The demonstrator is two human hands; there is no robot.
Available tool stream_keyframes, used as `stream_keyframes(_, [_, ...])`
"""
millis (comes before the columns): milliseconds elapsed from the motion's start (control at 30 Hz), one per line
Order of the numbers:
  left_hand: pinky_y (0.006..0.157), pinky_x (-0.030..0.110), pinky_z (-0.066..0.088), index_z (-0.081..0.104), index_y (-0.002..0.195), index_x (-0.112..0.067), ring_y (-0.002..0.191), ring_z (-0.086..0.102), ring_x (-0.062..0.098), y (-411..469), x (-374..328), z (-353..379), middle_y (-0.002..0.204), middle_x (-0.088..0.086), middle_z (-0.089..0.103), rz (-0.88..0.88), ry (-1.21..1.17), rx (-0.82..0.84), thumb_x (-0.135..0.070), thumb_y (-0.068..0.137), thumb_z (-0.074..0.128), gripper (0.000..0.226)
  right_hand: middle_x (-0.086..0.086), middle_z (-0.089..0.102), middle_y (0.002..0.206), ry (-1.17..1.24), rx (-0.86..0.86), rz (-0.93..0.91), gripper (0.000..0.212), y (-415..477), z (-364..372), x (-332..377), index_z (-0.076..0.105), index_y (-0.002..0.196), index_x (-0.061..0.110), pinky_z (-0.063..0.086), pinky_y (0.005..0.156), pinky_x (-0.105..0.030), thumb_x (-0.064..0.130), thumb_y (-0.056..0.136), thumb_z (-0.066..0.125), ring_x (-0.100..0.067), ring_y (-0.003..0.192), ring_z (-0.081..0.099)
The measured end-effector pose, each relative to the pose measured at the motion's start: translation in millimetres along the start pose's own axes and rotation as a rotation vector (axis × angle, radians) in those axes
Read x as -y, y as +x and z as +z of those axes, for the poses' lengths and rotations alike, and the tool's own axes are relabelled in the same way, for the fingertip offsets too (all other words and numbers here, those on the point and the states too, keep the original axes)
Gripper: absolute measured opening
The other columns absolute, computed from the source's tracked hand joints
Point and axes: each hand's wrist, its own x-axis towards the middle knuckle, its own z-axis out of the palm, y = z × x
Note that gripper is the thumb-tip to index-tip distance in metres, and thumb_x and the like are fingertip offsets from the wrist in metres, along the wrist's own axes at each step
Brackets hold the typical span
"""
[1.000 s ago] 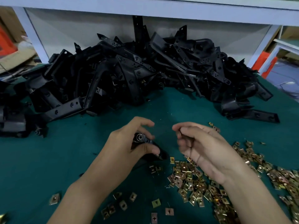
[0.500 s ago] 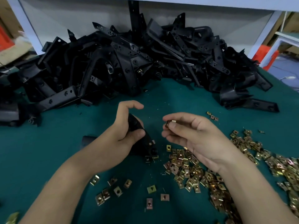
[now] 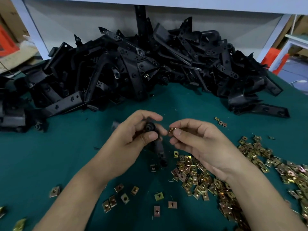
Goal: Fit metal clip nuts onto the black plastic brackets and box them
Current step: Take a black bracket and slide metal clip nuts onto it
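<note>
A: Entry, the left hand point(image 3: 133, 140). State?

B: It grips one black bracket point(image 3: 150, 128). Its fingers point(image 3: 150, 114) are curled over the top and the thumb presses the near side. The bracket's lower end points down at the green surface point(image 3: 50, 155); I cannot tell whether it touches.

A: The right hand point(image 3: 200, 144)?

B: It pinches a single brass-coloured clip nut point(image 3: 171, 130) between the thumb and the first fingertips, with the other fingers loosely curled. The nut sits just beside the bracket's upper end, close to a left fingertip. Contact with the bracket cannot be resolved.

A: Stock on the surface?

B: A pile of brackets point(image 3: 133, 64) runs along the far side, below a grey frame. The loose clip nuts point(image 3: 200, 177) are heaped under and to the right of the right wrist, with a few lying singly near the left forearm.
</note>
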Motion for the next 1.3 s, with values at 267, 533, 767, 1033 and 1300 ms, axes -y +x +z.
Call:
stream_keyframes(267, [0.085, 0.014, 0.050, 0.072, 0.119, -0.040, 0.092, 0.067, 0.002, 1.5, -2.4, 3.0, 0.093, -0.012, 0.072, 0.022, 0.008, -0.081, -0.024, 0.077, 0.077, 0.046, 0.003, 0.070, 0.080, -0.192, 0.046, -0.047, 0.016, -1.4, -0.4, -0.8, 0.077, 0.091, 0.024, 0.052, 0.066, -0.020, 0.027, 0.075, 0.074, -0.009, 0.069, 0.064])
stream_keyframes(533, [0.079, 0.012, 0.051, 0.076, 0.115, -0.035, 0.081, 0.069, -0.001, 2.1, -3.3, 3.2, 0.084, -0.014, 0.073, 0.091, -0.016, -0.181, -0.024, 0.073, 0.082, 0.044, 0.007, 0.066, 0.074, -0.264, 0.061, -0.128, 0.018, -1.0, -1.3, -1.6, 0.077, 0.092, 0.022, 0.046, 0.061, -0.016, 0.030, 0.076, 0.078, -0.006, 0.062, 0.054])
stream_keyframes(767, [0.084, 0.009, 0.046, 0.074, 0.114, -0.036, 0.085, 0.065, -0.004, 2.2, -3.8, 3.9, 0.082, -0.019, 0.071, 0.114, 0.035, -0.193, -0.028, 0.072, 0.081, 0.044, 0.007, 0.067, 0.075, -0.271, 0.023, -0.158, 0.016, -2.0, -1.4, -1.6, 0.078, 0.092, 0.023, 0.046, 0.060, -0.014, 0.028, 0.076, 0.077, -0.002, 0.064, 0.055])
stream_keyframes(1033, [0.083, 0.009, 0.047, 0.075, 0.113, -0.040, 0.085, 0.064, -0.005, 2.7, -2.5, 6.5, 0.083, -0.018, 0.071, 0.101, 0.021, -0.185, -0.031, 0.072, 0.081, 0.043, 0.011, 0.068, 0.076, -0.269, 0.019, -0.147, 0.014, -1.3, -0.3, -3.8, 0.079, 0.092, 0.022, 0.045, 0.062, -0.010, 0.026, 0.080, 0.079, 0.002, 0.068, 0.059])
stream_keyframes(1300, [0.082, 0.012, 0.048, 0.075, 0.114, -0.036, 0.083, 0.065, -0.001, 2.7, -1.8, 4.6, 0.082, -0.014, 0.073, 0.088, 0.017, -0.205, -0.030, 0.072, 0.080, 0.042, 0.010, 0.064, 0.070, -0.170, 0.019, -0.088, 0.018, -1.0, 1.6, -5.3, 0.079, 0.091, 0.017, 0.043, 0.053, -0.009, 0.024, 0.075, 0.077, 0.002, 0.057, 0.055])
